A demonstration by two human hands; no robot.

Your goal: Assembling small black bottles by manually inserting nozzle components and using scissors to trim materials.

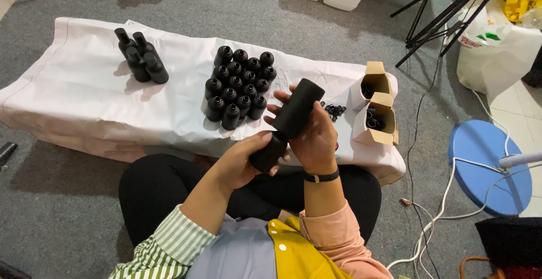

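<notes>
Seated cross-legged on grey carpet (56, 200), facing a low surface draped in a white sheet (84, 98).

Left hand (245, 157): grip clenched around the lower end of a black bottle (289, 122), fingers wrapped over what looks like its cap end. Right hand (313, 138): grip grasping the same bottle along its upper body, fingers curled behind it, thumb side toward the camera; dark band at the wrist (320, 176). Bottle tilted, upper end pointing up and to the right, held in the air above the near edge of the sheet, just in front of the lap. Whether a cap sits on it, impossible to tell behind the left fingers.

On the sheet, beyond the hands: a tight cluster of black bottles (238, 87), standing upright, necks uncapped, packed touching one another. Further left, well apart from that cluster: a smaller group of capped black bottles (141, 59), also upright and touching. To the right of the held bottle: a scatter of small black caps (334, 110) lying loose, and just beside them two open cardboard boxes (379, 110) with dark items inside, near the sheet's right end.

Off to the right on the floor: a round blue lamp base (485, 166) with white cables (440, 200) trailing past it, black tripod legs (446, 14) above, and a white plastic bag (497, 47).
</notes>
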